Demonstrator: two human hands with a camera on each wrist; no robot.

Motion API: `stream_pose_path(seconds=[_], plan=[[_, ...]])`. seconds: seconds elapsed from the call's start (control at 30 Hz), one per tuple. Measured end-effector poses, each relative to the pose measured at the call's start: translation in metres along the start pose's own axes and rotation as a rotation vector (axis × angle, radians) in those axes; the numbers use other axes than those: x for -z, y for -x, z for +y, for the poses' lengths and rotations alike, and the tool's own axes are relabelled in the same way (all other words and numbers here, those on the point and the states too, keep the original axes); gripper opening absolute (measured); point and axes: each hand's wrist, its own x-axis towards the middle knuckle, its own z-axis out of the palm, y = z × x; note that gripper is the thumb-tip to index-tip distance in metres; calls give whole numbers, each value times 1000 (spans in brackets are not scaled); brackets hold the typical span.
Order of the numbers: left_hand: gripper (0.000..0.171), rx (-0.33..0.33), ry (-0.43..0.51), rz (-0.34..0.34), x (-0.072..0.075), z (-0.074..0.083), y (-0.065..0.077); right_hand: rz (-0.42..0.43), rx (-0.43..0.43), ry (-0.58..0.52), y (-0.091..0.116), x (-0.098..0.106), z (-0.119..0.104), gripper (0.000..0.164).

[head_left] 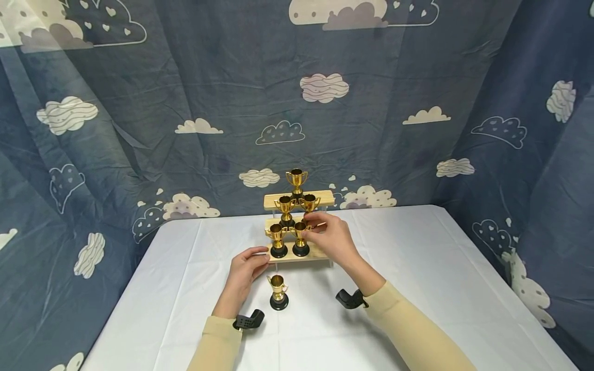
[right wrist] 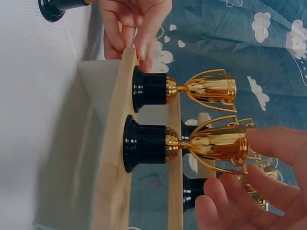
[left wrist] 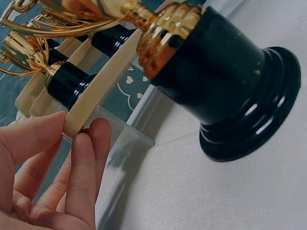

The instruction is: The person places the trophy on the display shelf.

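Note:
Two small gold trophy cups with black bases stand on the lowest step of a wooden tiered rack in the head view. My right hand holds the right-hand trophy of that step by its cup, thumb and fingertips at the rim and handle. Its black base sits against the board. Beside it stands the left trophy, upright. My left hand pinches the left end of the lowest board between thumb and fingers. Another trophy stands on the table in front of the rack.
Two trophies are on the middle step, the left one plainly visible and the right one partly behind my right hand. A single trophy tops the rack. White cloth covers the table; a blue cloud-patterned curtain hangs behind.

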Motion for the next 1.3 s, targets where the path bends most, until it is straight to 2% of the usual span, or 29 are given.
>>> stream_pose_path(seconds=[0.27,0.67,0.97,1.3], plan=[[36,-4,9,-12,0,1,1,4,26,0,2,6,-4,41],[35,1,0,10,-2,1,2,35,70,54,9,15,-10,41],[34,-9,-4,3,-1,0,1,39,92,37,18,17,-16,37],[35,-10,-17,7,-2,-1,0,19,129,1,29,14,-19,40]])
